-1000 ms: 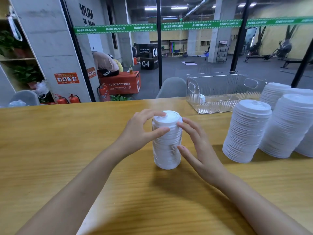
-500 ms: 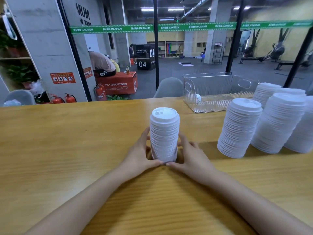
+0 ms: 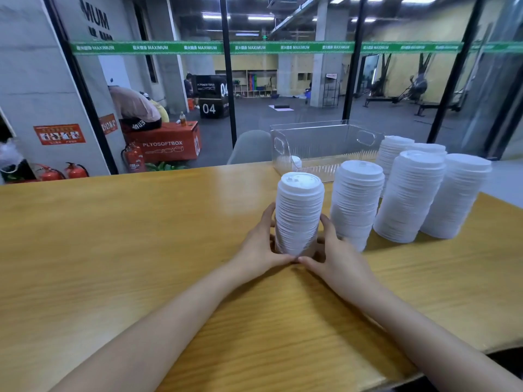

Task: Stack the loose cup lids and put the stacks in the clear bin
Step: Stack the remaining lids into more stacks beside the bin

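Observation:
A tall stack of white cup lids (image 3: 298,210) stands on the wooden table (image 3: 113,236) in front of me. My left hand (image 3: 261,247) grips its base from the left, and my right hand (image 3: 336,256) grips the base from the right; both thumbs meet at the front of the stack. Several more lid stacks (image 3: 407,196) stand close to the right. The clear bin (image 3: 319,148) sits behind them at the table's far edge, with one small white lid showing inside its left end.
A glass wall runs along the far edge of the table. The nearest neighbouring stack (image 3: 355,202) stands just beside my right hand. A grey chair back (image 3: 249,147) shows beyond the table.
Both hands slid from the top of the stack down to its base. The stack now sits much closer to the other stacks on the right.

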